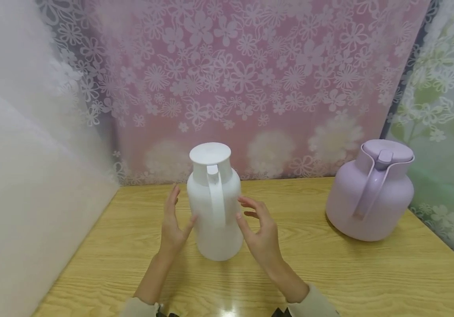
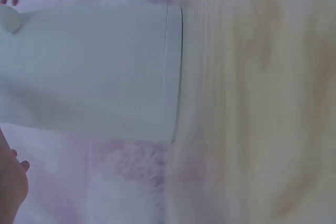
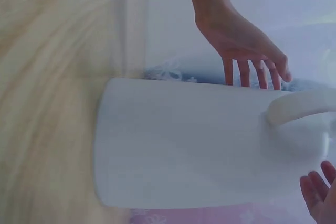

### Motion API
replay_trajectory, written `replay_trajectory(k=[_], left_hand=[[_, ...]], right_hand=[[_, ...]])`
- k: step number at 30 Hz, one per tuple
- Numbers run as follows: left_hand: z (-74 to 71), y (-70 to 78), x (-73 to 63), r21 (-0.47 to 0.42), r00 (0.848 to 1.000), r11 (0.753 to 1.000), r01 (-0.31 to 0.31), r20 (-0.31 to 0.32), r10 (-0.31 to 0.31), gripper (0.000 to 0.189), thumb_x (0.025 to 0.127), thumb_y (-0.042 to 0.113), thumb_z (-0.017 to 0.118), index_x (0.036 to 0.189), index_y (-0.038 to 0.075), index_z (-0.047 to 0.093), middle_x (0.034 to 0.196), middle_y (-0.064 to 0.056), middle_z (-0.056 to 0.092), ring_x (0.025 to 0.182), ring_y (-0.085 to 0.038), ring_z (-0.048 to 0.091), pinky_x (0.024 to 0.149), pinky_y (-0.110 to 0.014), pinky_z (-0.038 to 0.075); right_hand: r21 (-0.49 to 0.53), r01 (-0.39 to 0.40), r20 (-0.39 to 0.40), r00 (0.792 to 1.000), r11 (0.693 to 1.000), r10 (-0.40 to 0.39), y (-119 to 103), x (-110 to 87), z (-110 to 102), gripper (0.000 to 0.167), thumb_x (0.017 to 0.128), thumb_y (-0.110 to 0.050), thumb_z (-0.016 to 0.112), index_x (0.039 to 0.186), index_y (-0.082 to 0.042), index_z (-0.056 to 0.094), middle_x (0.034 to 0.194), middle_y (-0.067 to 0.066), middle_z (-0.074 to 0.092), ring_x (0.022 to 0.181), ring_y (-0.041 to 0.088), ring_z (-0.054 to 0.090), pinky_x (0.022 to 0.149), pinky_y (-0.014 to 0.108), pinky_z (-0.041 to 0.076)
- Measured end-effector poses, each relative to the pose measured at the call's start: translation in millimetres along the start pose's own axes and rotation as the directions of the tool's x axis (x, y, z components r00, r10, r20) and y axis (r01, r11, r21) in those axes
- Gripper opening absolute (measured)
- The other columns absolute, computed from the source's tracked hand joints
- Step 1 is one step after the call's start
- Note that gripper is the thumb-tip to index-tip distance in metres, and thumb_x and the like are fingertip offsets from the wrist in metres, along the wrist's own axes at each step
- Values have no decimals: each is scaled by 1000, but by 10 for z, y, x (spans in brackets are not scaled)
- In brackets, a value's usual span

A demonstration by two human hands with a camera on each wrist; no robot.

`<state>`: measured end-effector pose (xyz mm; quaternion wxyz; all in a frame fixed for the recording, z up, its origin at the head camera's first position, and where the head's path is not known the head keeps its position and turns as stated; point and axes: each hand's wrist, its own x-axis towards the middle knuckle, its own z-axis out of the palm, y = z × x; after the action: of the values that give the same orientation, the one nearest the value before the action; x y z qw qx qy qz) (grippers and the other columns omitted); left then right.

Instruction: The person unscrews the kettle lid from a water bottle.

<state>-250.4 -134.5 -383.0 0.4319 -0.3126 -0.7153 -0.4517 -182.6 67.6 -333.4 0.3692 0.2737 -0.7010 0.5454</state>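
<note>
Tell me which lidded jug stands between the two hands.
The tall white jug, standing between the left hand and the right hand. The squat lilac jug stands apart to the right, with neither hand touching it.

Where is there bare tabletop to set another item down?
Bare wooden tabletop lies between the right hand and the lilac lidded jug, and between the left hand and the white side wall. Crowded: around the white lidded jug, with a hand on either side.

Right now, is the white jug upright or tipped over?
Upright: the white jug stands base-down on the wooden table, its lid on top.
</note>
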Motion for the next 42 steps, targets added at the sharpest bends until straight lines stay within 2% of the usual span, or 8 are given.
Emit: replay_trajectory(k=[4,12,18,22,26,30,38,42], left_hand=[[-92,225,289,0,999,999,-42,-32,42,76,91,42,52,128,-22,29,133,-37,29,122,-49,29,103,-43,24],[-143,89,835,10,985,985,-173,3,173,72,89,50,48,131,-7,39,139,-23,32,129,-37,27,102,-53,21],[-163,187,1215,76,956,977,-202,232,179,66,90,58,40,131,7,46,143,-9,34,129,-27,31,99,-53,26],[-105,274,1394,140,901,975,-174,422,100,64,88,65,37,131,19,50,143,0,35,130,-19,30,95,-54,31],[-9,310,1510,147,831,967,-207,549,95,64,86,67,38,130,23,52,141,4,37,129,-15,31,93,-50,35],[47,315,1568,139,785,968,-209,614,81,71,82,72,37,134,24,49,138,4,41,125,-16,36,91,-47,38],[73,317,1606,168,781,932,-323,603,162,79,81,75,31,132,19,51,133,0,48,126,-23,36,103,-48,22],[81,324,1586,186,785,940,-285,608,118,77,80,76,32,136,25,46,135,3,47,127,-20,35,97,-49,31]], right_hand=[[78,-55,87,995,995,48,47,46,17,31,85,7,59,115,1,56,102,14,61,94,28,57,74,39,50],[143,-315,237,931,938,276,46,113,114,25,93,-15,55,117,-8,57,99,6,64,90,16,59,76,32,49],[285,-413,339,887,865,312,-3,150,153,25,96,-17,50,116,-4,55,91,12,65,88,22,62,83,40,45],[330,-439,391,870,836,302,17,186,173,29,98,-19,45,115,2,55,89,15,65,89,26,62,86,44,43],[360,-432,417,867,827,272,59,183,203,31,100,-18,41,112,6,55,88,18,65,86,29,62,86,42,44],[353,-407,420,873,843,246,90,152,232,28,101,-16,37,107,3,56,84,16,65,83,34,61,85,41,44],[306,-386,421,875,870,240,65,122,250,26,101,-14,34,103,0,56,78,12,64,80,31,61,85,48,42],[293,-400,426,868,868,256,31,129,245,25,101,-8,32,102,2,55,79,17,63,79,28,61,85,51,41]])
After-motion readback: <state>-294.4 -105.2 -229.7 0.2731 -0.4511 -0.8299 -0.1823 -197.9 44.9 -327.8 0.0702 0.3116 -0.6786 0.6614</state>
